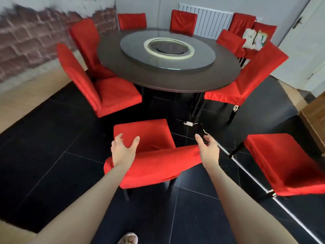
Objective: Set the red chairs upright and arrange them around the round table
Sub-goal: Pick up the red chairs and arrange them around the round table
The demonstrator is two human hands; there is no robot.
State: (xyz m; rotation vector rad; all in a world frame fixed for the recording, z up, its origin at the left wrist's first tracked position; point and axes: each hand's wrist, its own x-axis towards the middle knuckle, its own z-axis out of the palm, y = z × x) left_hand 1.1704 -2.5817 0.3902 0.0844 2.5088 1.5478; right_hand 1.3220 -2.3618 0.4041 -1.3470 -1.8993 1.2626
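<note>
A red-covered chair [153, 164] stands upright right in front of me, its seat toward the dark round table [114, 67]. My left hand [124, 150] hovers over the left end of the chair's backrest, fingers spread and relaxed. My right hand [208, 150] is open at the right end of the same backrest, beside or just touching it. Several more red chairs stand upright around the table, among them one at the left [98, 88] and one at the right [246, 80]. Another red chair [288, 164] sits at the lower right, apart from the table.
A glass turntable [167, 50] lies on the table. A chrome pole [263, 189] runs diagonally over the black tile floor at the right. A white cable with a switch [189, 123] lies under the table. A radiator [211, 22], a white door [306, 41] and brown furniture [314, 117] border the room.
</note>
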